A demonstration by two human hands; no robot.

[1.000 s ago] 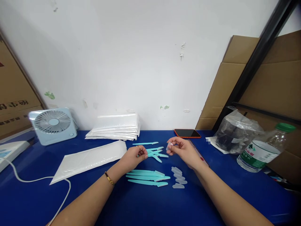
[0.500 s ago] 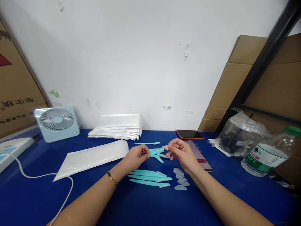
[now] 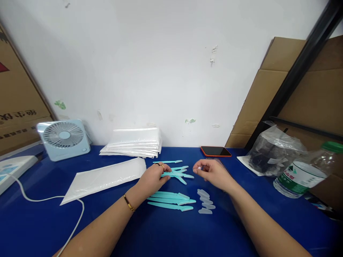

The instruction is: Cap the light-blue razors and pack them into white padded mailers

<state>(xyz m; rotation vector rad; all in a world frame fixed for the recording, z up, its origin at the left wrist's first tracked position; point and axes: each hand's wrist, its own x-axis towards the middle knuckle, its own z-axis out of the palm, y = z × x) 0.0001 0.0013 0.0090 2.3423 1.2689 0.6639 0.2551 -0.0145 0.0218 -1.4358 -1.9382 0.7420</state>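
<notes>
Several teal eyebrow razors fan out across the blue tabletop, their handle ends under the closed fingers of my left hand. To their right, my right hand is pinched around a small translucent blade cap, mostly covered by the fingers and apart from the razors. Nearer to me, a row of teal razors lies with blades to the right. Beside it several translucent caps are lined up one below another. One single razor rests behind my left hand.
A white padded mailer lies left of my left hand, with a mailer stack behind. A fan and white cable are at left. Right are an orange-edged phone, another phone partly under my hand, a bagged container and a bottle.
My right hand has moved right, away from the fanned razors, carrying the small cap off a blade. It now covers more of the lower phone. My left hand stays on the razors.
</notes>
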